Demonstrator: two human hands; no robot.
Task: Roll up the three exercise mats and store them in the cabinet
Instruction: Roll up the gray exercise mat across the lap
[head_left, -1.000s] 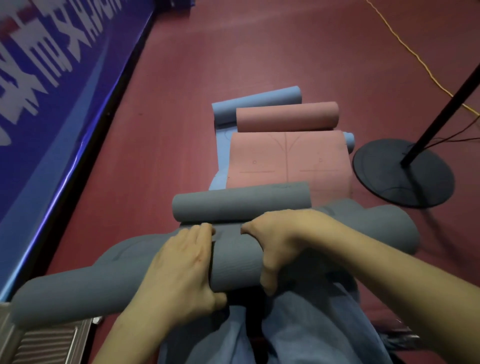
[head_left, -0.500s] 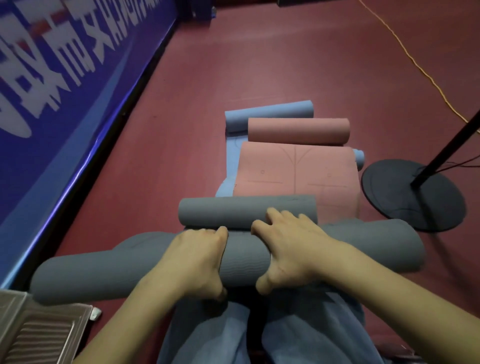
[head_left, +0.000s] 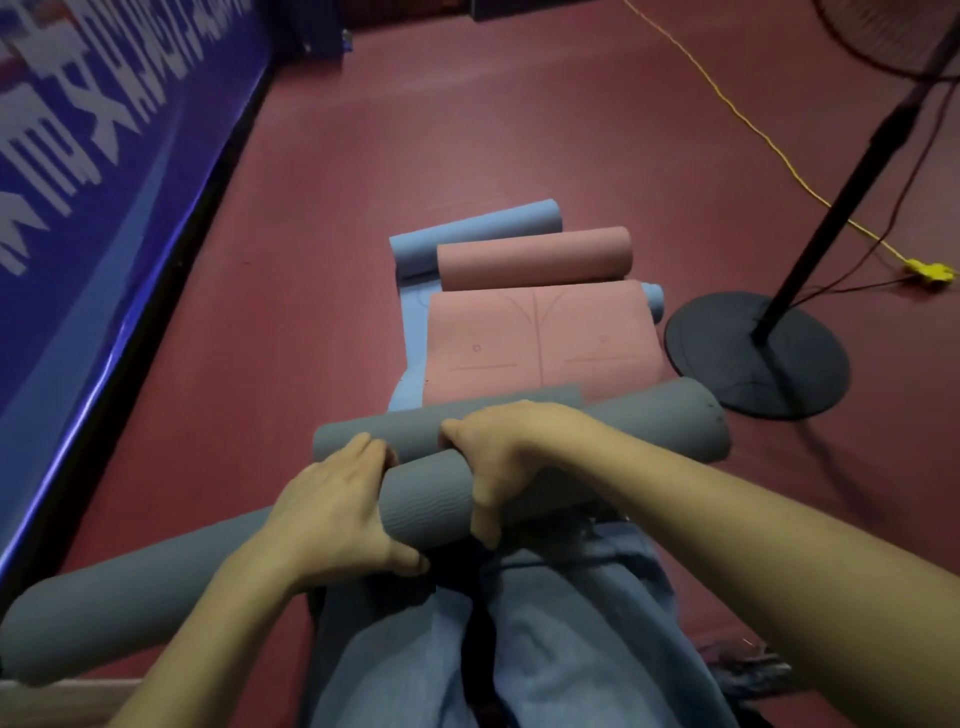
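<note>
A thick grey mat roll lies across my lap, stretching from lower left to upper right. My left hand grips it near the middle, and my right hand grips it just to the right, fingers curled over the top. The grey mat's far curled end touches the roll just beyond my hands. Farther off lies a pink mat, partly unrolled, with a curled far end. Under it a blue mat shows at the left edge and as a curl at the back.
A black fan stand with a round base stands on the dark red floor at right. A yellow cable runs across the floor behind it. A blue banner wall lines the left side. My jeans-clad legs fill the bottom.
The grey roll has advanced until it touches the mat's far curled end. Both hands moved forward with it, and my view lifted, showing more floor and the fan stand.
</note>
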